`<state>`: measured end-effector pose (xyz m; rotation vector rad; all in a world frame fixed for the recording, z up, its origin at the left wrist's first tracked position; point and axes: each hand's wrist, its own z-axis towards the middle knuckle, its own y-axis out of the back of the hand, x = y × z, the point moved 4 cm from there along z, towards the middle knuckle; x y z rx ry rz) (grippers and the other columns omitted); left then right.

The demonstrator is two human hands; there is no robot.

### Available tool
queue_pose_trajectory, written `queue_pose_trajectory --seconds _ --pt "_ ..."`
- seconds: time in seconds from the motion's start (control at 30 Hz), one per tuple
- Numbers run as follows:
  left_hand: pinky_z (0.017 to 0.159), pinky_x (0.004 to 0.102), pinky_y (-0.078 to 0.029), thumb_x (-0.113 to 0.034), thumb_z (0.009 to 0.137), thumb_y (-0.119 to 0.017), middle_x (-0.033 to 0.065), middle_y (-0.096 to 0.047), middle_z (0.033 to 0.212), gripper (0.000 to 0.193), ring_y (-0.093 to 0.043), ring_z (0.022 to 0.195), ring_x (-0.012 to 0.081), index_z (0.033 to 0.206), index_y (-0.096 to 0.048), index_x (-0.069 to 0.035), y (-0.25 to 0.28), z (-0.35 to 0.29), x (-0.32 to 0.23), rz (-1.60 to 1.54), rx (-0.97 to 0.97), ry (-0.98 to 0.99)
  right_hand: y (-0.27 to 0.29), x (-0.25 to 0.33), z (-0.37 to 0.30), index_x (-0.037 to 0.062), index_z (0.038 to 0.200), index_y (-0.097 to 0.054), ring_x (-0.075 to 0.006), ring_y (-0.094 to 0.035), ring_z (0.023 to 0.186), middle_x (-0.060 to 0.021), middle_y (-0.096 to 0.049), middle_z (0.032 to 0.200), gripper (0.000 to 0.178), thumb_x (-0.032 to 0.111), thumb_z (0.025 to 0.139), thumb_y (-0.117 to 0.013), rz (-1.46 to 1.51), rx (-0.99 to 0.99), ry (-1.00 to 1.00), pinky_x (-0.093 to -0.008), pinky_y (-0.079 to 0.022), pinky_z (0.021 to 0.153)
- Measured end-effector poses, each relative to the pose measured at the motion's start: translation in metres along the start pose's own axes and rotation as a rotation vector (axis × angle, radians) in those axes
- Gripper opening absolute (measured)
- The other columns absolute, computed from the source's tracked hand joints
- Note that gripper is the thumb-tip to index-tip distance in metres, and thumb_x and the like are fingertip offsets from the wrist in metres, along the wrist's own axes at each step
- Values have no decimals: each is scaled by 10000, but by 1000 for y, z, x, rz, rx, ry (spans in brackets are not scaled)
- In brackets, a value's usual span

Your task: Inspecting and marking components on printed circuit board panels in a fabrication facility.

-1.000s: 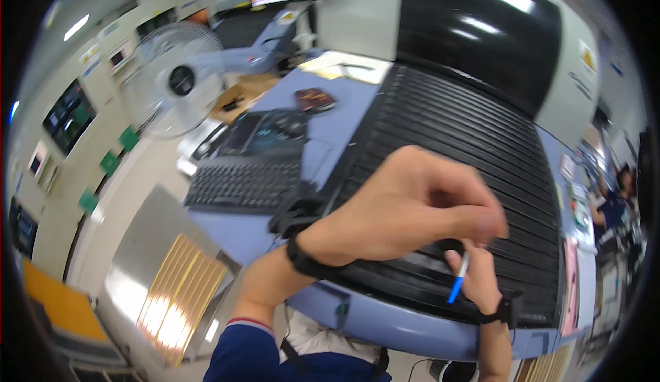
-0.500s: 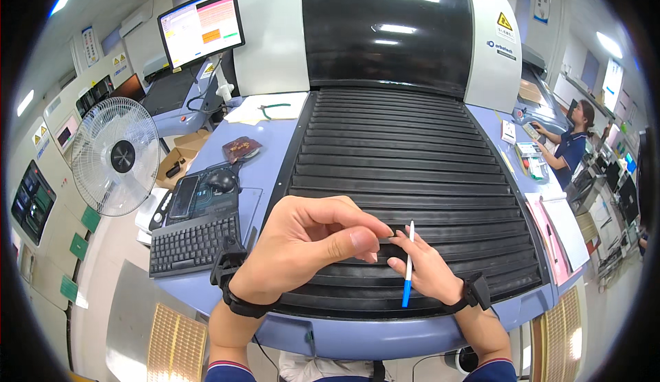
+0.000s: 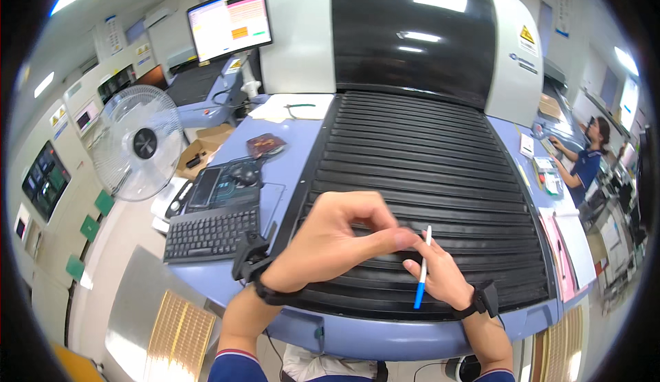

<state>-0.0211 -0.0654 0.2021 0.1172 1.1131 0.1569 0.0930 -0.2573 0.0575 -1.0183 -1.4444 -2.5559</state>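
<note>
Over the black roller bed [image 3: 405,148], my left hand [image 3: 344,234] has its thumb and forefinger closed together at the fingertips of my right hand. Whatever sits in that pinch, if anything, is too small and blurred to tell. My right hand [image 3: 450,282] keeps a white pen [image 3: 425,262] with a blue end between its fingers, the blue end pointing down toward me. The fingertips of both hands touch or overlap. Each wrist wears a black strap with a small block on it.
Left of the bed are a black keyboard [image 3: 213,234], a mouse [image 3: 244,173], a dark red packet [image 3: 265,145] and a monitor [image 3: 230,24]. A standing fan [image 3: 141,143] is farther left. Papers [image 3: 574,244] lie at the right edge. Another person [image 3: 588,162] works far right.
The view has turned a little left, so the surroundings sit farther right. My left finger and thumb have come against the right fingertips. The pen stays in my right hand.
</note>
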Motion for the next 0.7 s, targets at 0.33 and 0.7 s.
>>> queue_pose_trajectory --seconds 0.33,0.7 --pt "550 354 -470 -184 855 -717 45 -610 608 169 -623 583 237 719 -648 -110 60 13 153 1321 -506 -516 3 1 -7 8 1275 -582 -511 -451 1336 -355 -553 1328 414 242 947 -679 -6 -23 -80 -497 -424 1085" --pt "515 403 -467 -255 894 -709 137 -635 603 160 -648 566 343 883 -720 -95 136 -32 183 736 -1488 -290 -1 -13 -4 -72 1276 -586 -451 -469 1362 -326 -600 1302 434 237 976 -645 -19 -43 -79 -460 -343 1145"
